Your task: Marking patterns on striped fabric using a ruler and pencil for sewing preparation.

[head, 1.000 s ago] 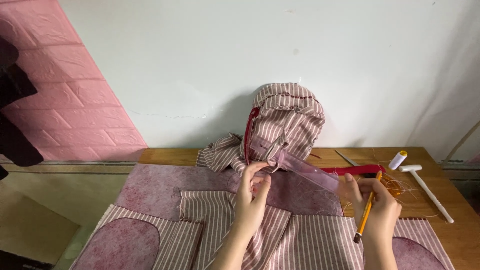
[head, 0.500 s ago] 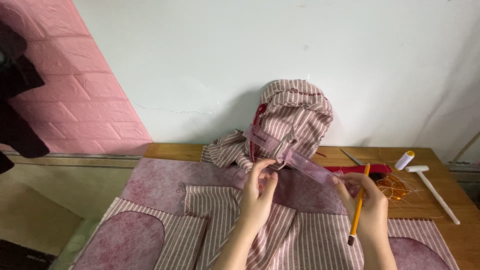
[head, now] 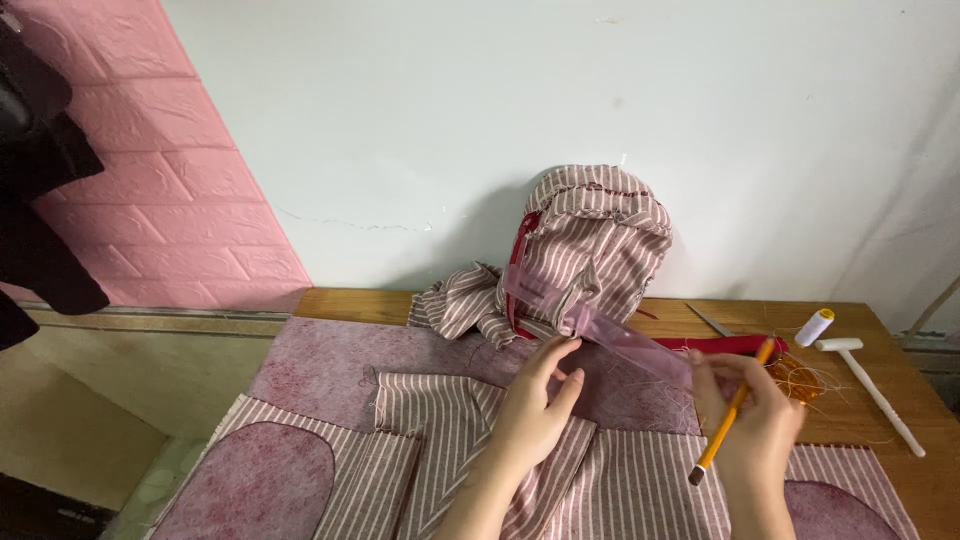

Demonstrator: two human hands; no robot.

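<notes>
Striped and plain mauve fabric pieces (head: 330, 470) lie flat on the near left of the tabletop (head: 930, 480), spread out so that their edges stay accessible. Behind them, at the far centre against the wall, a striped bag (head: 590, 240) with red trim stands upright.

The left hand (head: 535, 410) is raised above the fabric at centre, with its fingertips pinched on the left end of a clear pink ruler (head: 610, 330). The ruler runs from the front of the bag down and to the right, so it sits between the two hands and is tilted rather than lying flat. It appears to be held as a straight edge over the cloth.

The right hand (head: 755, 425) supports the right end of the ruler and also grips a yellow pencil (head: 730, 415), tip pointing down toward the striped cloth.

To the far right, a white thread spool (head: 814, 327), a white hammer (head: 875, 390) and a tangle of orange thread (head: 795, 375) rest on the tabletop, near the right hand but apart from it.
</notes>
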